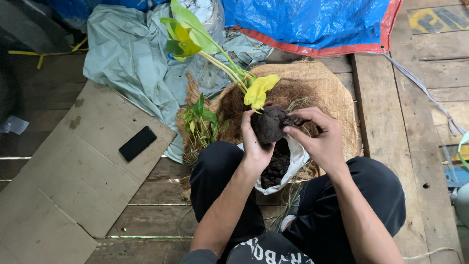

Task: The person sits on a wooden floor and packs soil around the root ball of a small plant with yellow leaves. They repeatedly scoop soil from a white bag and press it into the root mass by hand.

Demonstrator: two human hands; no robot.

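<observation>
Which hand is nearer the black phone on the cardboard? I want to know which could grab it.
Left. The left hand cups the soil ball, on the side toward the phone; the right hand presses the ball's far side.

A black phone (138,143) lies on a flattened cardboard sheet (63,195) at the left of the plank floor (420,122), a crumpled pale green plastic sheet (127,63) beyond it, and a blue tarp with a red border (312,24) covers the far edge
</observation>
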